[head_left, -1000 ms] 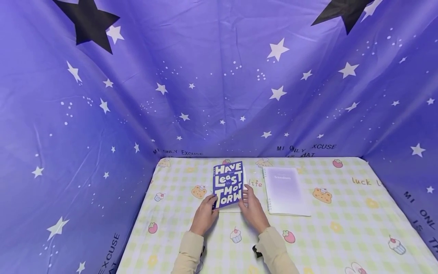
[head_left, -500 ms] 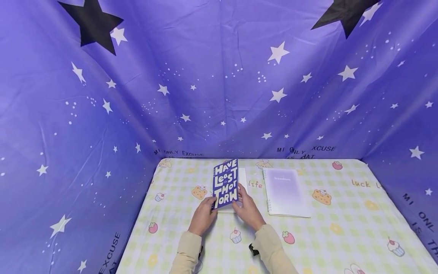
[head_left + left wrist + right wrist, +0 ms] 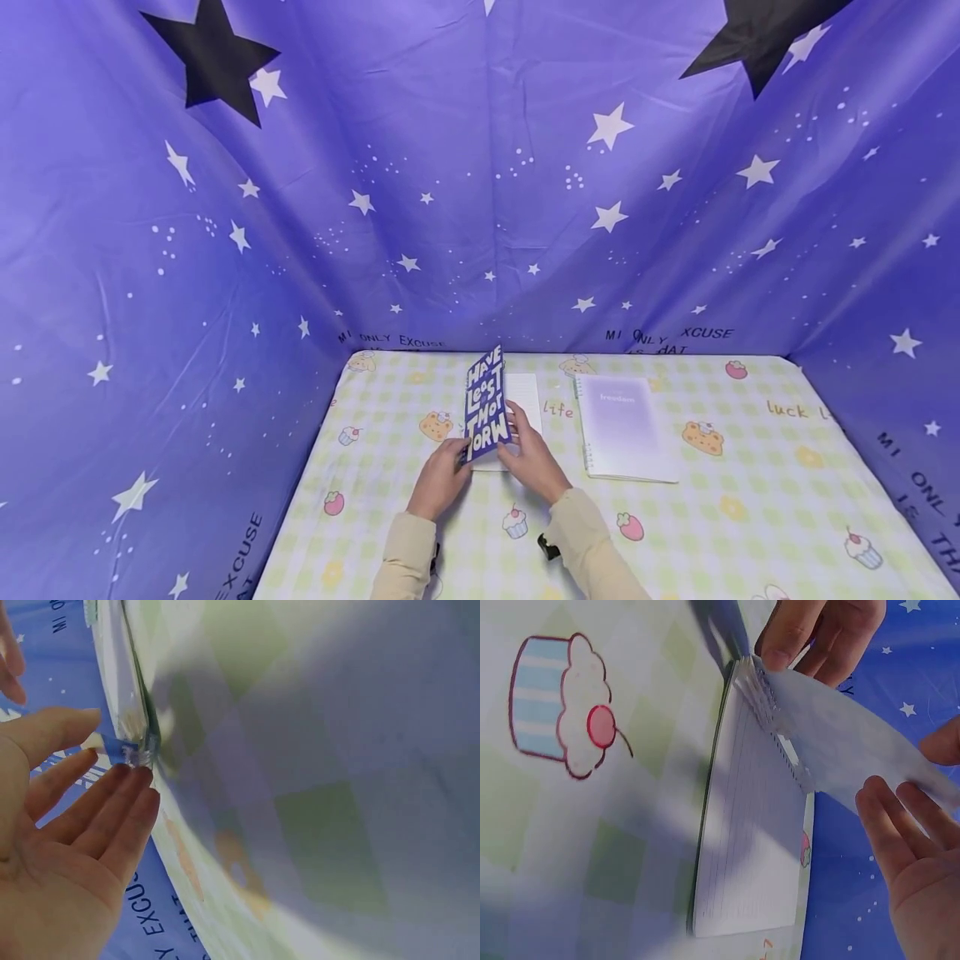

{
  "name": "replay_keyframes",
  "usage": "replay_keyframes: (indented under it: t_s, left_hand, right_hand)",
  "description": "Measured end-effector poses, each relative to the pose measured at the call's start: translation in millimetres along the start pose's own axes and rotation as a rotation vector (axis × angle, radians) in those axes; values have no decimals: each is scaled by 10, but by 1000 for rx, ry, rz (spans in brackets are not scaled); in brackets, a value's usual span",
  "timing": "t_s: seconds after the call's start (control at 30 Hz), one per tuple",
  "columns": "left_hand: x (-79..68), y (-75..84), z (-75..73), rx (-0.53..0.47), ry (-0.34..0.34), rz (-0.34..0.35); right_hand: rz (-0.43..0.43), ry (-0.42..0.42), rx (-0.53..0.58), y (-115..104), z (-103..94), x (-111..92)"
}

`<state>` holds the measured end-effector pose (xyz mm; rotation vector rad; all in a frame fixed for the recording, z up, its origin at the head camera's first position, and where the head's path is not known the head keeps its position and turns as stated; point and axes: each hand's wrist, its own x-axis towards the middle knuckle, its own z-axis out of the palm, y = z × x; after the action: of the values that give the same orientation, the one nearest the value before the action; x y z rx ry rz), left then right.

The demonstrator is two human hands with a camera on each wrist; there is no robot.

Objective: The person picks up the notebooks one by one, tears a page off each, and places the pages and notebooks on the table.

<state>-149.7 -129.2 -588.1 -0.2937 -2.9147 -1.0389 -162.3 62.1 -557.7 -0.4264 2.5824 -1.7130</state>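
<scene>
A spiral notebook with a blue cover [image 3: 486,406] and large white lettering lies on the table. Its cover stands partly raised, and a lined page [image 3: 757,817] shows underneath in the right wrist view. My left hand [image 3: 440,477] pinches the notebook by its bound edge at the lower left corner; in the left wrist view its thumb and fingertips meet around the clear coil [image 3: 141,752]. My right hand [image 3: 534,458] holds the cover's free edge, thumb on the lettered face and fingers behind, as the right wrist view shows.
A pale purple spiral notebook [image 3: 622,429] marked "freedom" lies closed to the right. A checked cloth with printed cupcakes, strawberries and bears covers the table [image 3: 757,525]. Purple star-printed curtains [image 3: 450,167] hang at the back and both sides.
My right hand has moved left with the blue cover, which tilts up more steeply and bares more of the lined page. My left hand stays at the bound edge.
</scene>
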Motion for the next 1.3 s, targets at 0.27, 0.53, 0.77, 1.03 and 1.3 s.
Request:
replay_keyframes:
  t_s: [0.27, 0.53, 0.77, 1.03, 1.3]
  left_hand:
    - [33, -13, -90, -68, -1, -2]
    - [66, 60, -197, -158, 44, 37]
    - [78, 162, -291, -243, 94, 51]
    - [4, 195, -428, -363, 142, 48]
    - [-75, 111, -553, -410, 213, -6]
  right_hand:
    - [-6, -59, -9, -47, 93, 54]
    - [-118, -78, -16, -24, 206, 110]
    - [-139, -105, -36, -42, 273, 147]
    - [-153, -143, -99, -23, 441, 176]
    - [-164, -160, -205, 2, 607, 180]
